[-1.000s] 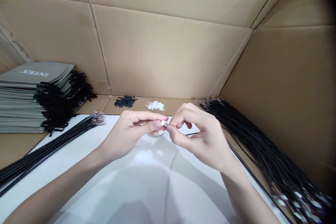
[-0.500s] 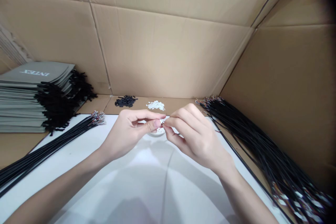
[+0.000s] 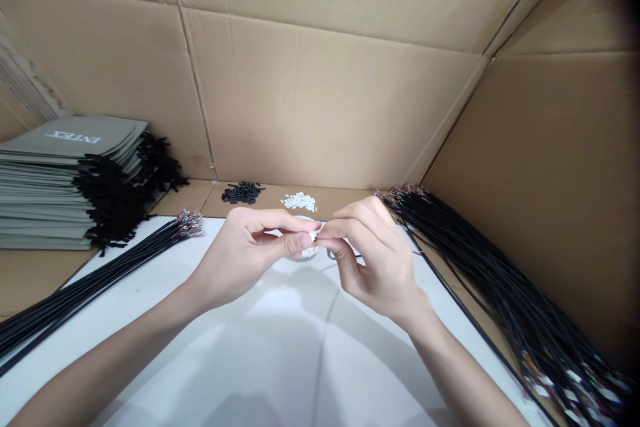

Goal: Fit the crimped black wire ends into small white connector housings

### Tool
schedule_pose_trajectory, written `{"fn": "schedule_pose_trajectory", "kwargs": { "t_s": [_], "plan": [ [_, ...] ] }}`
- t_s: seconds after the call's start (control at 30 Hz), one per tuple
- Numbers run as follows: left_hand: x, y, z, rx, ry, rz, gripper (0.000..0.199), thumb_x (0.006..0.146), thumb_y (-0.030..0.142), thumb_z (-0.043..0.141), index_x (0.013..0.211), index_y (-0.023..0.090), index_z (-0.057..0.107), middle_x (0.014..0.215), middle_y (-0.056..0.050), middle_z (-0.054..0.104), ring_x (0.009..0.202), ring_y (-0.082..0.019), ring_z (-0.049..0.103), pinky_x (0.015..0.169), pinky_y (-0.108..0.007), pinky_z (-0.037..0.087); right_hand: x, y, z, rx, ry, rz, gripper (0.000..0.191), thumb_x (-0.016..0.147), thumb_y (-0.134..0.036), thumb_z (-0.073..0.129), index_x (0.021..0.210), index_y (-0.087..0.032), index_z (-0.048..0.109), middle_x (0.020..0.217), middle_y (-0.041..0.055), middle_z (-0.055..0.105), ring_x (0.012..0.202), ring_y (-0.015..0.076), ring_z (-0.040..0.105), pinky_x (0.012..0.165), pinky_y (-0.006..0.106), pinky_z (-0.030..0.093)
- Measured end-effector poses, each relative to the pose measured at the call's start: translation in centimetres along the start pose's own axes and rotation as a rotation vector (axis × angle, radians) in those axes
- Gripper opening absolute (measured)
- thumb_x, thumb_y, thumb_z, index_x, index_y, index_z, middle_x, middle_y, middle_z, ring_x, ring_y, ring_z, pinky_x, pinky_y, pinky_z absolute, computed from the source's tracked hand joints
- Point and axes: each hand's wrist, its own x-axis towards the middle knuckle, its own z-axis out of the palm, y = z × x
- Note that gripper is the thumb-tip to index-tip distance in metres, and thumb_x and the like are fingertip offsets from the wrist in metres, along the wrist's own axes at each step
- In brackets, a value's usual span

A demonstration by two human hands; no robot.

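And here's the white connector (image 3: 313,235), up above the worktop (image 3: 280,300) near the middle of its far edge, clamped between thumb and forefinger of the left hand (image 3: 247,250)! In comes the right hand (image 3: 383,257), thumb and fingertips together, pinching at the thin wires (image 3: 317,239) right against it; too small to tell how each one sits. Just below, a round white dish (image 3: 309,254) peeks out, half covered by the fingers. Past the far edge, on cardboard, a pile of white pieces (image 3: 299,201) sits beside a heap of short black tubes (image 3: 243,193). Out left, a bundle of black cables (image 3: 135,250) slants across the worktop's left edge, and beyond its far left corner rises a stack of grey INTEX-printed pieces (image 3: 47,193). Along the right edge, a bigger cable bundle (image 3: 480,273) stretches away!
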Motion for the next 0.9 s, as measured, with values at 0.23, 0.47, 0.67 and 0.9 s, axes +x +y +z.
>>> {"fn": "schedule_pose_trajectory", "kwargs": {
  "t_s": [0.23, 0.47, 0.67, 0.9],
  "plan": [
    [-0.4, -0.1, 0.4, 0.006, 0.031, -0.013, 0.010, 0.086, 0.019, 0.074, 0.082, 0.024, 0.082, 0.082, 0.002, 0.078, 0.076, -0.010, 0.071, 0.068, -0.010, 0.056, -0.3, -0.8, 0.5, -0.095, 0.028, 0.005, 0.022, 0.089, 0.003, 0.054, 0.091, -0.019, 0.056, 0.080, 0.0050, 0.063, 0.071, 0.0184, 0.047, 0.065, 0.033, 0.037],
    [0.7, -0.8, 0.1, -0.093, 0.064, -0.070, 0.010, 0.084, 0.025, 0.078, 0.092, 0.025, 0.082, 0.083, 0.000, 0.078, 0.078, -0.012, 0.071, 0.069, -0.013, 0.056, 0.4, -0.1, -0.2, 0.357, -0.011, 0.395, 0.009, 0.095, -0.014, 0.063, 0.088, -0.021, 0.063, 0.083, -0.0002, 0.065, 0.079, 0.0138, 0.057, 0.073, 0.029, 0.044],
    [1.0, -1.1, -0.5, -0.012, 0.113, -0.043, 0.015, 0.087, 0.030, 0.074, 0.099, 0.023, 0.080, 0.086, -0.002, 0.079, 0.079, -0.015, 0.074, 0.070, -0.019, 0.060, 0.5, 1.0, -0.4, 0.825, -0.303, 0.743, 0.022, 0.097, -0.038, 0.061, 0.088, -0.020, 0.070, 0.084, 0.0006, 0.065, 0.074, 0.0131, 0.055, 0.062, 0.027, 0.038],
    [0.7, -0.9, -1.5, 0.513, 0.230, 0.514, 0.016, 0.090, 0.022, 0.070, 0.106, 0.024, 0.073, 0.105, -0.004, 0.075, 0.092, -0.017, 0.071, 0.080, -0.027, 0.060, 0.3, 1.4, 0.3, 0.933, -0.196, 0.805, 0.025, 0.091, -0.039, 0.069, 0.079, -0.018, 0.070, 0.078, 0.0016, 0.065, 0.075, 0.0149, 0.055, 0.070, 0.029, 0.040]
  ]
}}
